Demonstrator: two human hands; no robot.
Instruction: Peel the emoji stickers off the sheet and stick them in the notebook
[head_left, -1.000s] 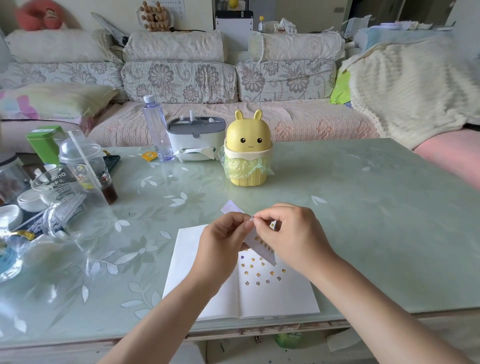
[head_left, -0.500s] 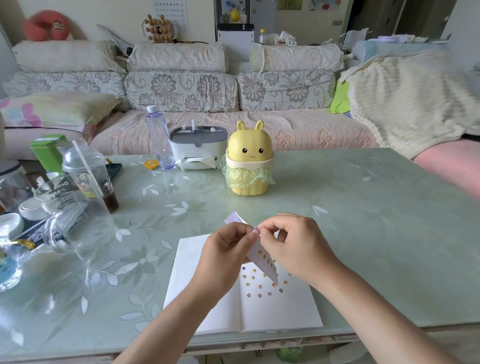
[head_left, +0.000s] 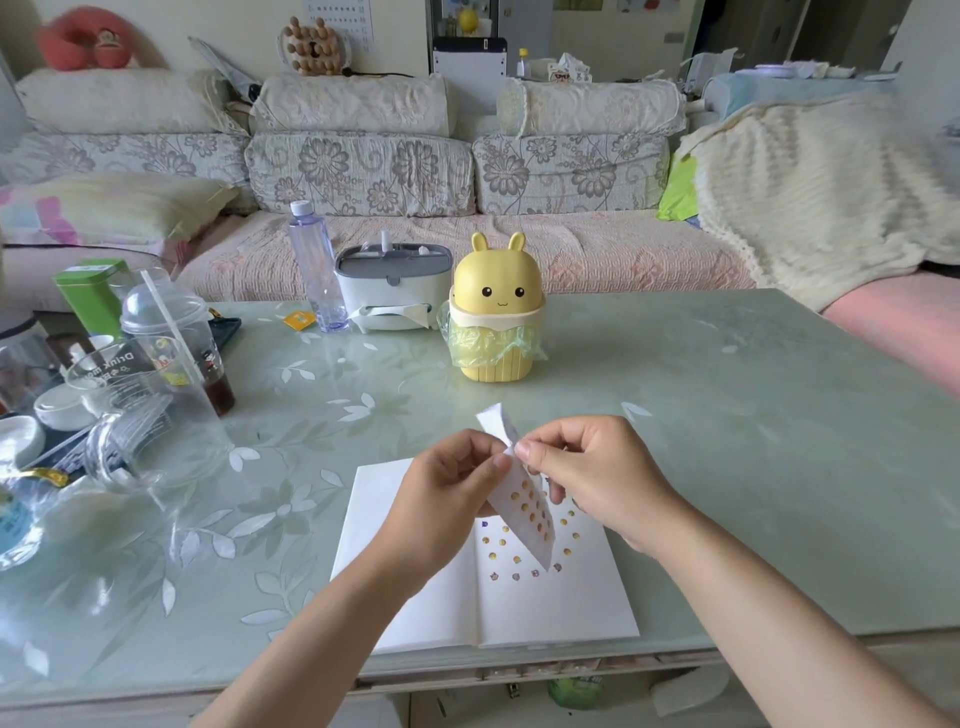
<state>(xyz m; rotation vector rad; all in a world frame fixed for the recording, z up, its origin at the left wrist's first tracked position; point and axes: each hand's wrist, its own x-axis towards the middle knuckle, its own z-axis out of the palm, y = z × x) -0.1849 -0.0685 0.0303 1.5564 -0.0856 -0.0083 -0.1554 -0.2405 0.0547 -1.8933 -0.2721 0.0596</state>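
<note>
An open white notebook (head_left: 415, 597) lies at the table's near edge, with several small emoji stickers (head_left: 514, 558) stuck in an arc on its right page. Above it hangs a narrow white sticker sheet (head_left: 524, 512) with rows of yellow emoji stickers, its top end sticking up past the fingers. My left hand (head_left: 447, 499) grips the sheet from the left. My right hand (head_left: 597, 478) pinches at the sheet's upper part with thumb and forefinger, right against the left fingertips. Whether a sticker is between the fingertips is hidden.
A yellow bunny-shaped mini bin (head_left: 496, 312) with a green liner stands behind the notebook. A water bottle (head_left: 317, 270) and a grey-white tissue box (head_left: 392, 286) sit further back. Plastic cups (head_left: 171, 343), bowls and wrappers crowd the table's left side. A sofa runs behind.
Both hands stay together on the sheet; the sheet has tilted slightly so more of its sticker rows show. The camera view has tipped up a little.
</note>
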